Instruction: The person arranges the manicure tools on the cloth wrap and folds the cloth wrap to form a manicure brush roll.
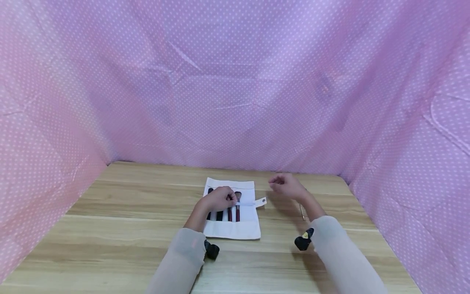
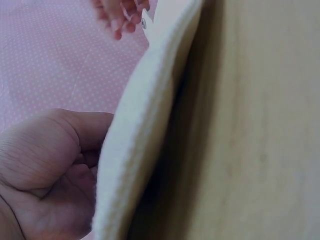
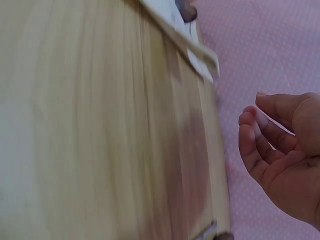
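A white fabric brush roll (image 1: 240, 230) lies unrolled on the table, with several makeup brushes in its slots. One brush with a soft dark head and a red handle (image 1: 238, 214) shows beside my left hand (image 1: 219, 199). That hand is over the middle of the roll, fingers bent down among the brushes; I cannot tell whether they pinch one. In the left wrist view the roll's edge (image 2: 135, 135) hides its fingertips. My right hand (image 1: 288, 186) hovers right of the roll, near its snap tab (image 1: 260, 202), fingers loosely bent with nothing between them.
A thin, slender tool (image 1: 302, 212) lies on the wooden table (image 1: 128, 228) beside my right forearm, partly hidden by it. Pink dotted cloth (image 1: 235, 102) hangs behind the table and along both sides.
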Demonstrator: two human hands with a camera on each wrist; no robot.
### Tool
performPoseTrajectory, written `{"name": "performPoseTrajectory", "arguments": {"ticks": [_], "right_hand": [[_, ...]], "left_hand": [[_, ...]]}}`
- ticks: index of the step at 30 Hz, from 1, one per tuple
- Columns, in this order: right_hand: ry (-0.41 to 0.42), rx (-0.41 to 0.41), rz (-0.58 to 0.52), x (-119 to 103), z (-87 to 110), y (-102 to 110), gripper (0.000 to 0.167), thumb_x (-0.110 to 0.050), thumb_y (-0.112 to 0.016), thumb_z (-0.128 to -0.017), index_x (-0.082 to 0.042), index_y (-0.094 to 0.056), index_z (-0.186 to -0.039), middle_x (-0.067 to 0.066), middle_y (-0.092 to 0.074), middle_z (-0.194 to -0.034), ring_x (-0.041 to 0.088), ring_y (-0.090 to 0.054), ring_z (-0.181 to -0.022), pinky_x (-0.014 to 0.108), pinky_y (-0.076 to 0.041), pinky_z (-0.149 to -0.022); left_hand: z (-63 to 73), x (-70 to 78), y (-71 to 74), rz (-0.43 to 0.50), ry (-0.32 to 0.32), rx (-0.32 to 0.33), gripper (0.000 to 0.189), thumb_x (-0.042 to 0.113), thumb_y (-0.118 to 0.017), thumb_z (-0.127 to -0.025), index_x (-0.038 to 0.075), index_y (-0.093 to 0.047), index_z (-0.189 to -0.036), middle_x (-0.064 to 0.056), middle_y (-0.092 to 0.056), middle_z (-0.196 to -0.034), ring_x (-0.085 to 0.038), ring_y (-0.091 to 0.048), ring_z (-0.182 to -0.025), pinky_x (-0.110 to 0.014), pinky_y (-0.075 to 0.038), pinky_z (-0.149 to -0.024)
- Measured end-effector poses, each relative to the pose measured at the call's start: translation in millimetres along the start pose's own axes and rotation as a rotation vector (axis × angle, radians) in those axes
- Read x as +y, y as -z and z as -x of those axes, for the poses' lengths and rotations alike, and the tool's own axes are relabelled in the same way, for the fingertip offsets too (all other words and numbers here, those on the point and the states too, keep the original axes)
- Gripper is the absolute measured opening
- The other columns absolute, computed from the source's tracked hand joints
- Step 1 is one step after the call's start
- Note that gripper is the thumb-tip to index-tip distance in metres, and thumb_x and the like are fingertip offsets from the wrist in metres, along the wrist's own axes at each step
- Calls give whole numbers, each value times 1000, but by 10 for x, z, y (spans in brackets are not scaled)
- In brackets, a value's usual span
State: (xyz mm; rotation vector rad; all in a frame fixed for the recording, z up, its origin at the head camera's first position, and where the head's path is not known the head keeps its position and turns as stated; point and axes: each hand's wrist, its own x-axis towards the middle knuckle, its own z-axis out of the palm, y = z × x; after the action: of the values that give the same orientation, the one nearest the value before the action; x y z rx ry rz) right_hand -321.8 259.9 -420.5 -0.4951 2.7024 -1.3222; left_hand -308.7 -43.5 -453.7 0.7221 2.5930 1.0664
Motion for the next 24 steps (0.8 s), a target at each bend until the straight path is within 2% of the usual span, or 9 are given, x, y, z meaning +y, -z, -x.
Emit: {"name": "performPoseTrajectory", "arguments": {"ticks": [6,11,17,24], "right_hand": [[-54,21,74,213,236,275,29,-8,-62,-100,10,-63,-122,20,-68,-109,26,-67,-94,41,-58,-81],[-70,0,81,341,366,425,29,1,-59,-97,15,-58,-123,26,-68,-106,30,-68,-92,37,-57,-77],[-70,-43,90,401,435,492,30,9,-62,-90,17,-57,-118,25,-70,-99,25,-69,-88,30,-57,-73],[-34,-84,221,378,463,480,27,4,-70,-89,12,-61,-114,19,-72,-98,23,-69,-87,33,-55,-75]], "left_hand": [[2,-10,-4,8,-1,0,11,6,-68,-97,11,-70,-88,1,-61,-88,-13,-55,-78,-31,-47,-73],[23,9,11,17,7,5,11,6,-68,-97,11,-70,-88,1,-62,-87,-14,-55,-77,-31,-46,-73],[29,16,17,11,7,8,11,5,-67,-98,11,-70,-88,1,-62,-87,-14,-55,-77,-32,-46,-73],[2,1,9,-7,-5,2,12,6,-65,-99,11,-71,-90,2,-64,-89,-13,-56,-78,-32,-48,-76]]}}
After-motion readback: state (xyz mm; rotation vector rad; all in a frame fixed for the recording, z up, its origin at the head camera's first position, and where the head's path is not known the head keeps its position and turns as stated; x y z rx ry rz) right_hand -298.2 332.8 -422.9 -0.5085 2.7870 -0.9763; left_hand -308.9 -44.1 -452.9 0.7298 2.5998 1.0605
